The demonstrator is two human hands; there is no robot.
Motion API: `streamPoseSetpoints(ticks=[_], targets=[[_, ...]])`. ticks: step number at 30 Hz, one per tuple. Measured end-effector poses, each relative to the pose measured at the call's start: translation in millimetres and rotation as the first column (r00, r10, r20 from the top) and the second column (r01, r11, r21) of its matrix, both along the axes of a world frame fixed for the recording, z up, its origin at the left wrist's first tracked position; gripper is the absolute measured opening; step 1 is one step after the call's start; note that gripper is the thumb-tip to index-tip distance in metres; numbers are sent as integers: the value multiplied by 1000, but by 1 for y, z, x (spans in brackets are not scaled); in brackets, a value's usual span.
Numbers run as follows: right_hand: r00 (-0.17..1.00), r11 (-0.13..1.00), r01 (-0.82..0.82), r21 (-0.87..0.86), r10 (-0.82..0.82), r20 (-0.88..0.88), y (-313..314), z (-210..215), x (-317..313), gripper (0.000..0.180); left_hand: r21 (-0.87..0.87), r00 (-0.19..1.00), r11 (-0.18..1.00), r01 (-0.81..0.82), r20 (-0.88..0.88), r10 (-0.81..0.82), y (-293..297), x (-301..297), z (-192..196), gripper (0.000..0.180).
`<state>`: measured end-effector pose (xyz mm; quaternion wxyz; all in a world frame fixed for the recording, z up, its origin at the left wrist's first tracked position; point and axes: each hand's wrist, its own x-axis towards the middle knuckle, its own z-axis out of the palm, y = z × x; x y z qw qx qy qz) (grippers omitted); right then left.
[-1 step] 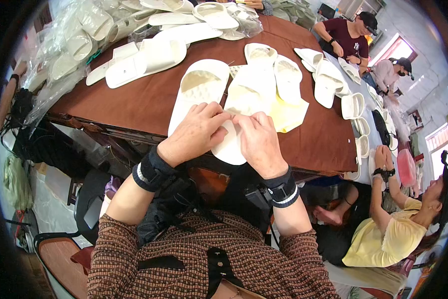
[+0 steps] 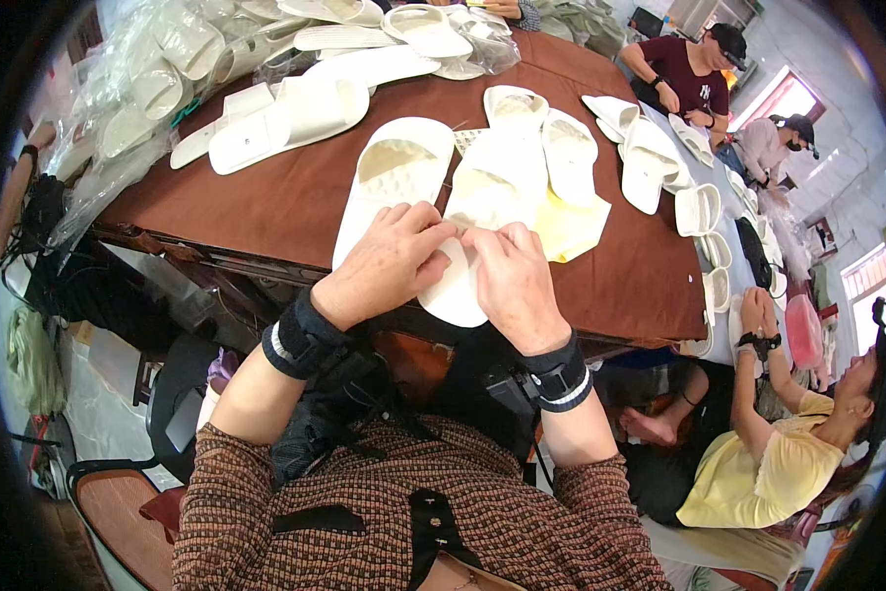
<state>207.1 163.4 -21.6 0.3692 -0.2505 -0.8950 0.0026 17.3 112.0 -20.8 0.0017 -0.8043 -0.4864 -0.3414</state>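
Observation:
A white slide slipper (image 2: 454, 295) lies at the table's near edge, its rounded end reaching over that edge. Closed over its middle from the left is my left hand (image 2: 392, 258), thumb and forefinger bent together at the slipper. My right hand (image 2: 515, 284) grips the other side, its fingertips almost meeting the left ones. Any small thing between the fingertips is hidden. Beside my left hand rests another white slipper (image 2: 403, 163), partly under it. Behind my right hand lie more white slippers (image 2: 568, 153) and a pale yellow sheet (image 2: 576, 227).
The table has a brown cloth (image 2: 275, 202). Plastic-wrapped slippers (image 2: 182, 49) are heaped at the far left, with loose slippers (image 2: 290, 123) nearer. More slippers (image 2: 650, 163) line the right side. A person in yellow (image 2: 758, 473) sits close on the right; others work farther back.

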Motion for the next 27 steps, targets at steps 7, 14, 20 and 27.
streamPoseSetpoints(ticks=[7,14,20,27], targets=[[949,913,-174,-369,56,-310,9,0,8,19,4,1000,1000,-15,-10,15,-1,1,0,32],[908,757,-257,-601,-25,-419,13,0,8,19,17,1000,1000,-18,-12,18,1,0,1,35],[870,695,-308,-649,-70,-487,4,0,9,24,27,1000,1000,0,-2,0,3,-1,0,37],[912,794,-187,-579,-79,-402,5,-7,7,26,27,1000,1000,7,-7,-7,1,2,3,39]])
